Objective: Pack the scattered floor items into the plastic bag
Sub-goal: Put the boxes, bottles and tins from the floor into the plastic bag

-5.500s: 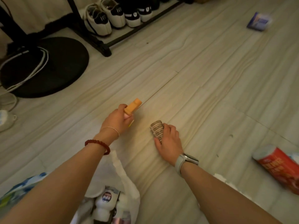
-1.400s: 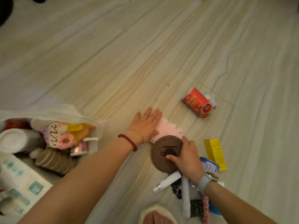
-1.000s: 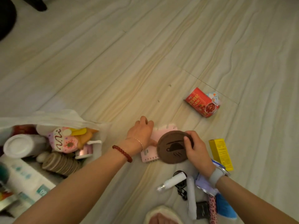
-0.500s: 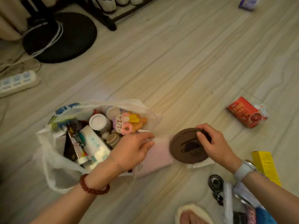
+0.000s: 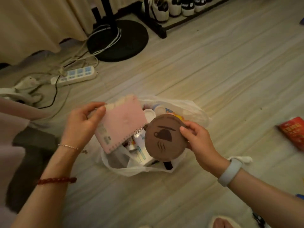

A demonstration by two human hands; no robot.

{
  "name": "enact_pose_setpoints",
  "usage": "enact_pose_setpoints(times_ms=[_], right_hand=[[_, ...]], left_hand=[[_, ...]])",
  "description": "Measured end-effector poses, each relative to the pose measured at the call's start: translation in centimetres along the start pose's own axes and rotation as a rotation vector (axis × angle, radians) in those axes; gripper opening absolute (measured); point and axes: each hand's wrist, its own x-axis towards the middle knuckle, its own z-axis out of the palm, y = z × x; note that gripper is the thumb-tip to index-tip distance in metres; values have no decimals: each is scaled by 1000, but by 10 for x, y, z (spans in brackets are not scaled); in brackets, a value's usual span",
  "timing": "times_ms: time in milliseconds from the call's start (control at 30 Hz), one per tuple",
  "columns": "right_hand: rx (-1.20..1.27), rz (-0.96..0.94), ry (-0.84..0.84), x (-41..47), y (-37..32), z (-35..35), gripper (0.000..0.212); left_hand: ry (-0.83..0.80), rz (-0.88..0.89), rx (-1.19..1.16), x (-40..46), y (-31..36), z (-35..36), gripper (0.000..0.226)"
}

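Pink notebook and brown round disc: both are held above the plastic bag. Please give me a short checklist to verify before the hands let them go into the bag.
1. Left hand grips the pink notebook firmly: ok, thumb and fingers curl around its edge.
2. Right hand holds the brown disc: ok, pinched at its rim.
3. Both items are over the plastic bag mouth: ok.
4. Bag mouth is open: ok, its contents show.
5. Enough room inside for both: cannot tell, the bag already looks crowded with bottles and tubes.
6. Other items left on the floor: not ok, the red packet lies to the right.
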Motion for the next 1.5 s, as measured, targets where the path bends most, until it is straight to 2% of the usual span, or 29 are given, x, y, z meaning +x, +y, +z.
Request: enact_pose_setpoints(times_ms=[100, 233, 300, 367, 467, 600, 667, 767, 833, 900, 967, 1000, 1033, 1100, 1133, 1200, 1233, 1300, 1500], right_hand=[[271, 223, 31, 7, -8, 22, 20], [649, 469, 121, 20, -15, 41, 22], [781, 528, 168, 25, -16, 46, 21], [811, 528, 214, 28, -17, 48, 17], [735, 507, 200, 28, -17, 47, 26], [335, 485, -42, 15, -19, 40, 30], [137, 456, -98, 5, -18, 34, 33], [-87, 247, -134, -4, -14, 30, 42], [-139, 107, -222, -4, -17, 30, 43], [-164, 41, -296, -2, -20, 33, 34], [-258, -21, -264, 2, -18, 32, 29], [-298, -49, -229, 3, -15, 30, 28], [-329, -72, -191, 3, -12, 27, 25], [-362, -99, -106, 1, -7, 19, 20], [-365, -102, -62, 0, -6, 16, 19], [-342, -97, 13, -2, -3, 12, 19], [-323, -93, 34, -3, -1, 13, 18], [-272, -95, 45, -5, 0, 20, 15], [-101, -80, -64, -7, -2, 50, 11]], left_hand=[[175, -19, -100, -8, -10, -5, 20], [260, -15, -162, -9, -23, -3, 18], [269, -16, -195, -8, -25, -1, 18], [278, -19, -221, -7, -23, 1, 18], [282, -15, -233, -7, -18, 5, 19], [229, -11, -238, -10, -15, 14, 19], [181, -8, -265, -11, -18, 15, 19], [42, -17, -355, -13, -19, 16, 33], [-61, -23, -407, -13, -17, 19, 31], [-149, -11, -377, -15, -16, 23, 27], [-199, -6, -327, -17, -16, 25, 18], [-180, -14, -275, -17, -18, 27, 16], [-123, -18, -178, -17, -23, 28, 24], [7, -53, 138, -12, -40, 30, 50], [34, -126, 248, -10, -46, 31, 59], [-9, -337, 251, -10, -53, 36, 69], [-30, -391, 195, -11, -55, 39, 68], [5, -369, 139, -14, -58, 48, 52], [164, -300, 216, -6, -65, 48, 22]])
